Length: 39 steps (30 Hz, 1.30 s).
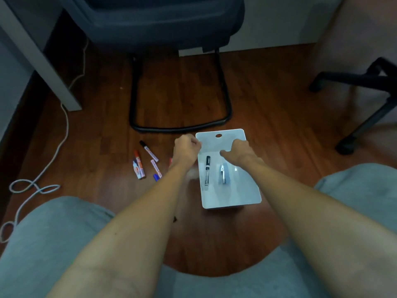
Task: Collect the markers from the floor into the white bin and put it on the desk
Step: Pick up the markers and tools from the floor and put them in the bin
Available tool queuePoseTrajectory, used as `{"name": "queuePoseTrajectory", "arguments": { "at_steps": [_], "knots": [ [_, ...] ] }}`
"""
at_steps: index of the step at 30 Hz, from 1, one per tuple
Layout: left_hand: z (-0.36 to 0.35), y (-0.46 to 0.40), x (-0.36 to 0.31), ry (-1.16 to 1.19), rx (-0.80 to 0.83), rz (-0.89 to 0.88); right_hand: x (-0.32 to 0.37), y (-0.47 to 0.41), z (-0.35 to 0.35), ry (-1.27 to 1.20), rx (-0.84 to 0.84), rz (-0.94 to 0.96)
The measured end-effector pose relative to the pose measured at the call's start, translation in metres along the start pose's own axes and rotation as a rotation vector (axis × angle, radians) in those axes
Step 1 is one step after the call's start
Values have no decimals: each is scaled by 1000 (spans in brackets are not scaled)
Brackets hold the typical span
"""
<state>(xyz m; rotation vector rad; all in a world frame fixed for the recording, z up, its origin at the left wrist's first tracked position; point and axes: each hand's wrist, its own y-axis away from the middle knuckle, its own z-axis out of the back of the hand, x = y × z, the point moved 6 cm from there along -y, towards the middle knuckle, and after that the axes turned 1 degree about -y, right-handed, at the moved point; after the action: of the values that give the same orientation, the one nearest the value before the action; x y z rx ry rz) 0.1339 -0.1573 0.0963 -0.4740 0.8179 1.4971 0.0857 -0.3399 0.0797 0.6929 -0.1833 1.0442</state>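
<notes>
While my left hand (186,150) curls empty and my right hand (238,152) droops loose over the white bin (229,196), a black-capped marker (207,171) lies below them. Left of both hands, floor markers (148,161) carry labels too blurred for me to read.

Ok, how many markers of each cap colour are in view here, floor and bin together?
Black-capped markers: 2, one on the floor, one in the white bin at
Red-capped markers: 2, the second half hidden
Blue-capped markers: 2
Blurred marker in the bin, colour unclear: 1
Total: 7
</notes>
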Motion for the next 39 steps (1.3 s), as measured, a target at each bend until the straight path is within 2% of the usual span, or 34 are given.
{"name": "queuePoseTrajectory", "arguments": {
  "at_steps": [7, 10, 13, 19, 23, 27, 31, 39],
  "knots": [
    [67, -12, 47, 24, -153, 107, 83, -7, -10, -60, -56, 220],
    [84, -3, 79, 34, -198, 186, 116, 0, -36, -79, -50, 323],
    [84, 12, 113, 42, -193, 279, 133, 3, -75, -51, 4, 336],
    [43, 47, 188, 117, -168, 494, 119, 4, -157, 30, 151, 209],
    [5, 79, 233, 157, -92, 611, 103, 13, -211, 70, 241, 204],
    [-12, 107, 250, 216, -80, 702, 91, 22, -247, 30, 305, 196],
    [-21, 113, 251, 308, -112, 706, 82, 23, -258, 18, 276, 209],
    [-12, 114, 239, 210, -116, 696, 72, 34, -243, 32, 260, 181]
  ]
}}
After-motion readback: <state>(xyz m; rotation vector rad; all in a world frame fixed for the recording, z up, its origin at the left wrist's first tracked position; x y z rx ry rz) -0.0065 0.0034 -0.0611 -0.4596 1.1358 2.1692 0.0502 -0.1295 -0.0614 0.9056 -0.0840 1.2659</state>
